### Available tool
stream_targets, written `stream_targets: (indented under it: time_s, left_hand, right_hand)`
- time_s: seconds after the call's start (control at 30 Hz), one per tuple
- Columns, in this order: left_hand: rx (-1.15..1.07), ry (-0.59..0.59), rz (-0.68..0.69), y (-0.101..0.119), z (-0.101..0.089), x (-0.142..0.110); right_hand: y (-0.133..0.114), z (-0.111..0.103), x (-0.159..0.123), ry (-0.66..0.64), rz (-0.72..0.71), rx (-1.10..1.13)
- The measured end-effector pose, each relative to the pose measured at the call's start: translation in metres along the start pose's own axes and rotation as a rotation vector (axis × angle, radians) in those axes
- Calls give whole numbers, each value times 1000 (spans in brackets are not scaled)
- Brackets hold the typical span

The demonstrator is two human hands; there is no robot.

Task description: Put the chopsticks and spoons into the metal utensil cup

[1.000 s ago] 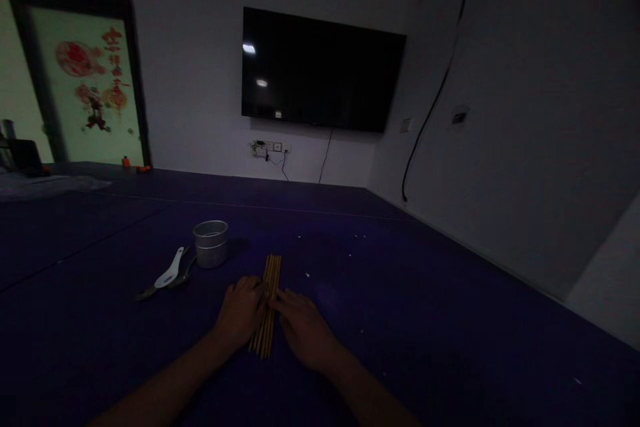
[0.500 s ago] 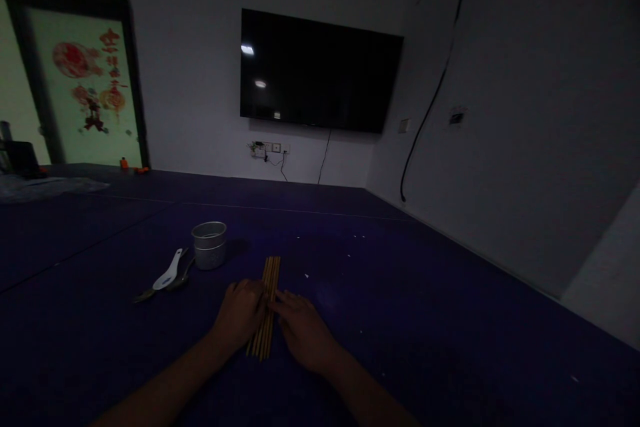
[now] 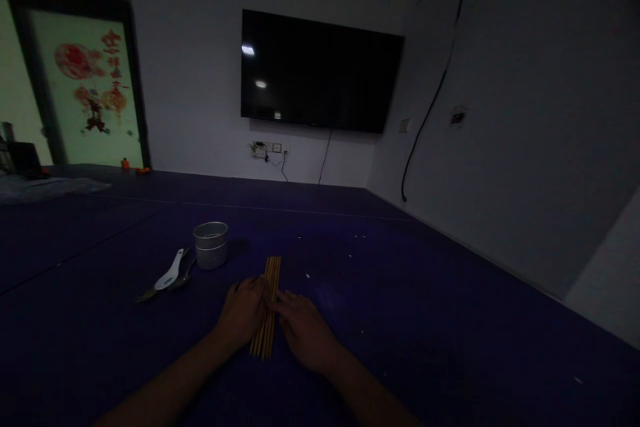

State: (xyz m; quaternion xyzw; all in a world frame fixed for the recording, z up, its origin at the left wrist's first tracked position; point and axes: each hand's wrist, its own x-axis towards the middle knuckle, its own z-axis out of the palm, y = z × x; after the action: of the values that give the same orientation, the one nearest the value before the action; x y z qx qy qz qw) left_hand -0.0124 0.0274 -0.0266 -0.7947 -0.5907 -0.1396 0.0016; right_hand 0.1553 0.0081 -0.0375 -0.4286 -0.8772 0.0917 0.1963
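A flat bundle of several yellowish-brown chopsticks point(image 3: 271, 273) lies lengthwise on the dark blue surface, between my two hands. My left hand point(image 3: 243, 312) presses along its left side, fingers curled and closed against the sticks. From the right, my right hand point(image 3: 306, 332) grips the bundle, with its thumb reaching over the sticks near their middle. The far and near ends of the chopsticks show, while the hands partly cover the middle. To the left of the bundle stands a grey metal cup point(image 3: 211, 247). Beside that cup lie a white spoon point(image 3: 170, 272) and a metal spoon point(image 3: 183, 278).
Small white scraps point(image 3: 307, 275) dot the dark blue surface point(image 3: 425, 307). Clear plastic sheeting point(image 3: 75, 187) and small orange items point(image 3: 143, 171) lie at the far left. A television point(image 3: 320, 73) hangs on the back wall, and a black cable point(image 3: 425, 120) runs down the right wall.
The near ends of the chopsticks have shifted slightly right and sit closer together. Both hands stay in nearly the same place against the bundle.
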Motion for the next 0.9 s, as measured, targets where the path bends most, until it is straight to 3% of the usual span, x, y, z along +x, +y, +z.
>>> stream_targets:
  time_s: [0.23,0.9]
  left_hand:
    - [6,-22,17,-7,10,4]
    - [-35,-4,-1,-8,12,9]
  right_hand:
    - [-2,-3,0,-12,-1,-1]
    - [-1,0,1,-6,-4,-5]
